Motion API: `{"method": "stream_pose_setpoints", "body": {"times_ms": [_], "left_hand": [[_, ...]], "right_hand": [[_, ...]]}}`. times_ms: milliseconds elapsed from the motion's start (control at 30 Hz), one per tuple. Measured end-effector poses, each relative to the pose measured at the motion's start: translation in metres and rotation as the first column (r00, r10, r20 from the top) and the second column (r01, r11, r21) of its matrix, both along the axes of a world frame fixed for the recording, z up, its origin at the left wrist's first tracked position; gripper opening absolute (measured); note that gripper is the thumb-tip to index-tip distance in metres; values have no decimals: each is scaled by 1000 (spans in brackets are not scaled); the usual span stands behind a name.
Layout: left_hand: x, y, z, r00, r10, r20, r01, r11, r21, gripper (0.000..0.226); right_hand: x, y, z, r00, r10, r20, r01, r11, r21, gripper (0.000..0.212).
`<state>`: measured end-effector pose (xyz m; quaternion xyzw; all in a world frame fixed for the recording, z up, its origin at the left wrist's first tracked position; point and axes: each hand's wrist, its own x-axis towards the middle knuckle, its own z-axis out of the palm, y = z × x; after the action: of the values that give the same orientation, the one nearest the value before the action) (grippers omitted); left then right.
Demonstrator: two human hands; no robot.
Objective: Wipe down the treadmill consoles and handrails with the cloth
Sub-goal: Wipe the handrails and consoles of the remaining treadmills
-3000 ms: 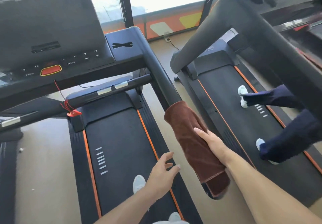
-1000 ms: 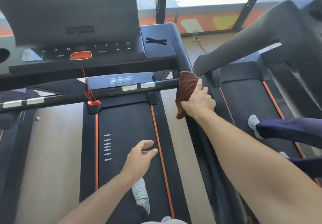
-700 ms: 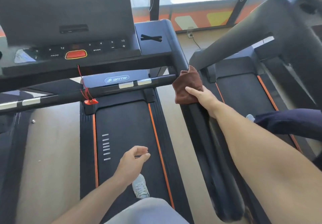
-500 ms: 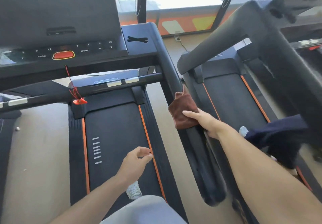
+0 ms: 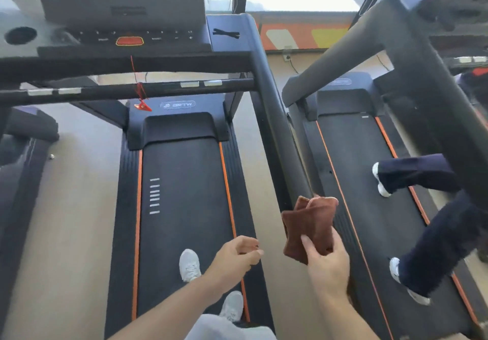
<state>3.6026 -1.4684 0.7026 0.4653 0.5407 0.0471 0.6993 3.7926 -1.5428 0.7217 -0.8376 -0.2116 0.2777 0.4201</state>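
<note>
Since the earlier frame, the right hand (image 5: pixel 326 261) has slid down the handrail (image 5: pixel 280 133), pinching the bunched cloth (image 5: pixel 307 224); this loose hold risks dropping it. Left hand (image 5: pixel 233 256) hangs relaxed, empty.

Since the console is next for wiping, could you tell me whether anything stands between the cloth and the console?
Nothing visible blocks it. The right hand holds the brown cloth at the handrail's near end; the rail runs bare up to the console. The red safety cord hangs below the console front.

Right hand (image 5: pixel 326 263) grips cloth (image 5: pixel 307 224) on handrail (image 5: pixel 280 133).
</note>
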Motion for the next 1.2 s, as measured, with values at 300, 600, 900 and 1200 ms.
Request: {"method": "stream_pose_setpoints", "body": {"times_ms": [300, 600, 900, 1200], "left_hand": [[-84, -11, 6, 889, 427, 165, -353, 869, -348, 45], [-262, -35, 25, 532, 843, -78, -834, 538, 123, 51], [-386, -65, 72, 124, 992, 19, -811, 90, 578, 19], [-446, -4, 59, 156, 981, -116, -673, 192, 714, 57]], "right_hand": [[-125, 15, 6, 748, 577, -327, -598, 800, 43, 45], [-298, 94, 29, 72, 915, -397, -983, 133, 127, 40], [-471, 107, 57, 112, 947, -302, -940, 200, 277, 28], [-555, 216, 21, -416, 749, 515, -909, -356, -216, 52]]}}
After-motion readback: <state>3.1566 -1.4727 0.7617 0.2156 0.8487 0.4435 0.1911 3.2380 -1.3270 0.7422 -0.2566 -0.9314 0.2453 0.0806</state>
